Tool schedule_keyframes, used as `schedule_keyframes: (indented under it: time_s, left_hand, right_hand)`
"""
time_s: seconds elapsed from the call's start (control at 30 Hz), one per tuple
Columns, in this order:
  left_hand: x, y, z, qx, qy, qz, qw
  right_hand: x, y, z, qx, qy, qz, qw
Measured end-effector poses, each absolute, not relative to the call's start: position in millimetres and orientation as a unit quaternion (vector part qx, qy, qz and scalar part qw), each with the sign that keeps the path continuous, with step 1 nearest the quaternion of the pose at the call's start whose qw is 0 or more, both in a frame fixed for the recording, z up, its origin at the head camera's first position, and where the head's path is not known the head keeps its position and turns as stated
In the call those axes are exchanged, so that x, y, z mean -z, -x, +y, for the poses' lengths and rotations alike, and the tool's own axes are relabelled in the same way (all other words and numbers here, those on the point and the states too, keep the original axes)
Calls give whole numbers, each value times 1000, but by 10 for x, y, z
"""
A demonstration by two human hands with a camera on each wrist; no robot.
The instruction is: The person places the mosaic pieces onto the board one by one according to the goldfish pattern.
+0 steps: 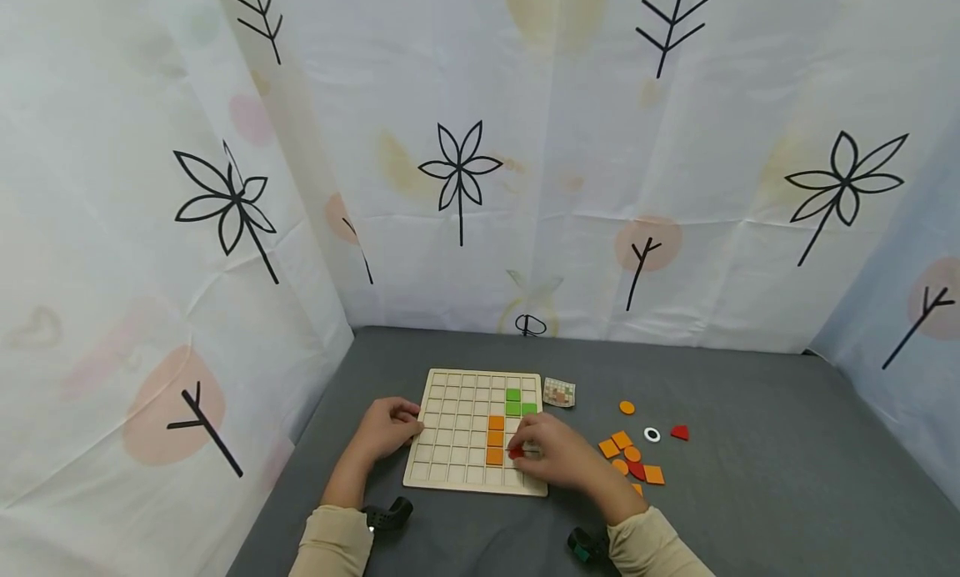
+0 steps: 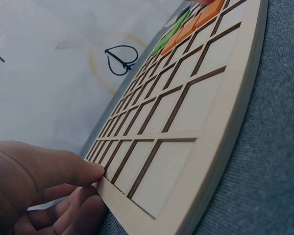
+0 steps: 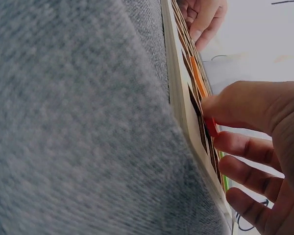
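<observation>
A wooden grid board (image 1: 450, 452) lies on the grey table. My left hand (image 1: 386, 431) grips its left edge; in the left wrist view the thumb (image 2: 83, 169) presses on the rim and the other fingers are curled beside and partly below it. Over the right part of the board, my right hand (image 1: 558, 454) pinches a red tile (image 3: 211, 126) between thumb and index finger, close to the grid. The tile's full shape is hidden by the fingers. Orange square tiles (image 1: 496, 438) fill a column just left of it, and green tiles (image 1: 513, 408) sit farther back.
A small patterned card (image 1: 558, 393) lies by the board's back right corner. To the right are loose orange squares (image 1: 654, 475), orange discs (image 1: 627, 408), red pieces (image 1: 679, 433) and a white disc with a dark ring (image 1: 652, 434). A printed curtain (image 1: 570, 252) hangs behind the table.
</observation>
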State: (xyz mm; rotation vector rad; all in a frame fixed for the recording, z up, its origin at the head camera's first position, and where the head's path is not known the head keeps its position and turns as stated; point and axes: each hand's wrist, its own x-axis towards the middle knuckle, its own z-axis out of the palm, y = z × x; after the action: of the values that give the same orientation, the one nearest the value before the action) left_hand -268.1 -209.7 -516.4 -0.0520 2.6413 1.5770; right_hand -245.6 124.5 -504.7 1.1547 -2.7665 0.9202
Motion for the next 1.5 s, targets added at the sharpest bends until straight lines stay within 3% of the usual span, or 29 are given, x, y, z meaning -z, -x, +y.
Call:
schedule_keyframes:
  time_s: [1.07, 1.5]
  left_hand:
    - [5170, 2641, -2110, -511, 13, 859, 36]
    - [5171, 2649, -2112, -513, 13, 857, 37]
  right_hand:
    - [5058, 2434, 1209, -299, -367, -881, -7]
    - [5028, 2465, 1449, -312, -352, -882, 23]
